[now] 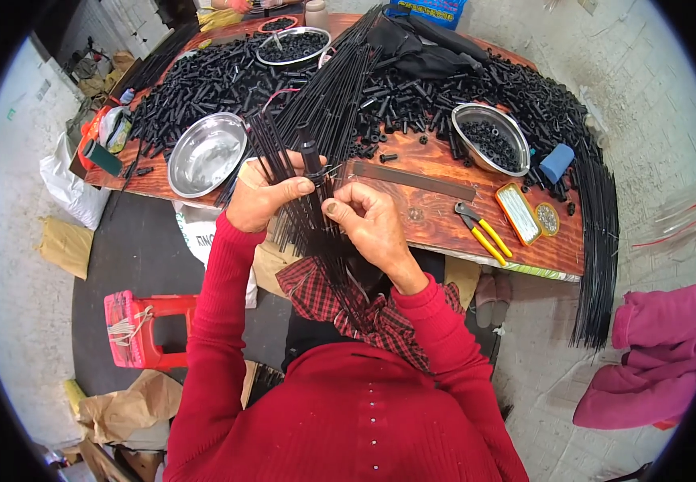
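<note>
In front of my chest, my left hand [266,193] is closed around a black plastic hub [309,157] with thin black rods [320,249] that look like umbrella ribs. The hub stands roughly upright, and its rods hang down toward my lap. Beside its lower part, my right hand [374,231] has thumb and forefinger pinched at the rods. Whatever small piece lies between those fingertips cannot be made out. Behind my hands, a large sheaf of similar black rods [336,88] lies across the table. Red-and-black checked cloth [324,293] covers my lap under the rods.
The wooden table [420,218] carries heaps of black plastic parts [203,92], a bare metal bowl [207,154] and a bowl of small black parts [491,138]. Yellow-handled pliers [483,233], a flat bar [412,180] and an orange tray [518,213] lie right. A red stool [151,329] stands left.
</note>
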A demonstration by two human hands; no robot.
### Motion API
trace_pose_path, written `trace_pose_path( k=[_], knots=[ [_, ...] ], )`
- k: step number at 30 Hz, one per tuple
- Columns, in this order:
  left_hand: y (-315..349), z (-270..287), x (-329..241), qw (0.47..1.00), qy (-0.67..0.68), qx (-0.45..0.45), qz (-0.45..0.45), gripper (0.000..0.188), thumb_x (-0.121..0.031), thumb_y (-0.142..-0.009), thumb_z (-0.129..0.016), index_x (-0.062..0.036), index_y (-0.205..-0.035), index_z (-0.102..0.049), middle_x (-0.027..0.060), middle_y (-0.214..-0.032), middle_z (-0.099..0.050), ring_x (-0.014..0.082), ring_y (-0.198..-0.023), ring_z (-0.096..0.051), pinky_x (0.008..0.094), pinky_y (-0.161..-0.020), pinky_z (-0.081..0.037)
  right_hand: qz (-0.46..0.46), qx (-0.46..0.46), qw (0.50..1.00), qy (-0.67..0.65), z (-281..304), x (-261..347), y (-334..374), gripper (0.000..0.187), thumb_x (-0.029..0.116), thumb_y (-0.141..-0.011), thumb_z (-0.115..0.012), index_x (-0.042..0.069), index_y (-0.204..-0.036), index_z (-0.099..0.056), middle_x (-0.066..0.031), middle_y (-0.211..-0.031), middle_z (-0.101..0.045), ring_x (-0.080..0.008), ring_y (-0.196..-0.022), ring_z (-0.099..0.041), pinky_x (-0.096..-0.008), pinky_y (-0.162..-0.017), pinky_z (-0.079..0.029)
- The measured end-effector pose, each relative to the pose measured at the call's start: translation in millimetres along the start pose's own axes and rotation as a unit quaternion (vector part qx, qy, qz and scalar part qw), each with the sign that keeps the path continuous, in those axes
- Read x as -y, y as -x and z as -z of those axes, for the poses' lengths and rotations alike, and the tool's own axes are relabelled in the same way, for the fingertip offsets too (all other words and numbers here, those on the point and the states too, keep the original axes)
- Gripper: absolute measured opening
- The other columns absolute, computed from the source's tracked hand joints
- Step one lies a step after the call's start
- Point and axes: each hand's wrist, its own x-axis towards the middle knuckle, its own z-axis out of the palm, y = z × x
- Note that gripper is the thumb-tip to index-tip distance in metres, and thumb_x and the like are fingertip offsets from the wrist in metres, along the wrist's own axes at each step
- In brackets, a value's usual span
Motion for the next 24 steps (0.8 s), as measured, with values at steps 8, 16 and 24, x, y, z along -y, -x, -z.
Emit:
trace_pose_path(
  k=[8,16,24],
  knots=[
    [-0.2,-3.4,-4.8,1.0,0.011,0.004,0.008,0.031,-0.003,-0.08,-0.07,0.0053,-0.109,-0.064,0.0094,-0.098,-0.069,0.0134,-0.087,-0.064,0.029,-0.083,-0.051,0.002,-0.008,0.999,-0.045,-2.8,9.8,6.5,0.01,0.009,-0.089,-0.065,0.002,-0.091,-0.059,0.0044,-0.08,-0.056,-0.0018,-0.072,-0.049,-0.0186,-0.064,-0.041],
    [-3.0,-4.2,-2.8,1.0,-0.002,-0.01,-0.005,0.032,-0.003,-0.078,-0.071,0.005,-0.108,-0.065,0.01,-0.098,-0.069,0.0141,-0.087,-0.064,0.0286,-0.082,-0.051,0.02,-0.008,0.999,-0.05,-4.6,9.6,2.3,0.007,0.005,-0.089,-0.063,0.002,-0.092,-0.059,0.0045,-0.08,-0.056,-0.0019,-0.072,-0.05,-0.0184,-0.064,-0.041],
    [-7.0,-3.2,0.8,0.999,0.036,-0.011,0.012,0.033,-0.003,-0.078,-0.071,0.0054,-0.108,-0.065,0.0104,-0.096,-0.069,0.0143,-0.086,-0.064,0.0283,-0.081,-0.051,0.003,-0.035,0.998,-0.044,-10.3,5.6,0.8,0.004,0.004,-0.09,-0.061,0.001,-0.09,-0.057,0.0051,-0.076,-0.053,-0.0015,-0.067,-0.045,-0.0185,-0.059,-0.037]
  ],
)
